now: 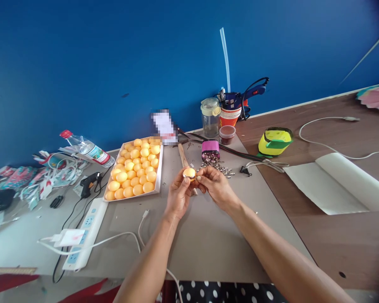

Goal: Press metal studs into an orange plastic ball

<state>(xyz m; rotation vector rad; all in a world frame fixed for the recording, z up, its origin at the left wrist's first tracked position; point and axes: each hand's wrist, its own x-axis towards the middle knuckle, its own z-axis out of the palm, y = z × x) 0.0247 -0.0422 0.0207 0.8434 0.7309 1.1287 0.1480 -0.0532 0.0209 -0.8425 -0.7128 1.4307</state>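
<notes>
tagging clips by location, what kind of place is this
Most likely a craft or small assembly workbench: a tray of orange balls, a glue gun in a paper cup, a pile of small metal parts, left hand and right hand holding one ball.

Orange balls (134, 167) (white tray (159, 176)), blue wall (113, 50).

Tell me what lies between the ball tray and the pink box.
In the head view a wooden stick lies between the tray and the pink box, running under the ball that left hand and right hand hold.
</notes>
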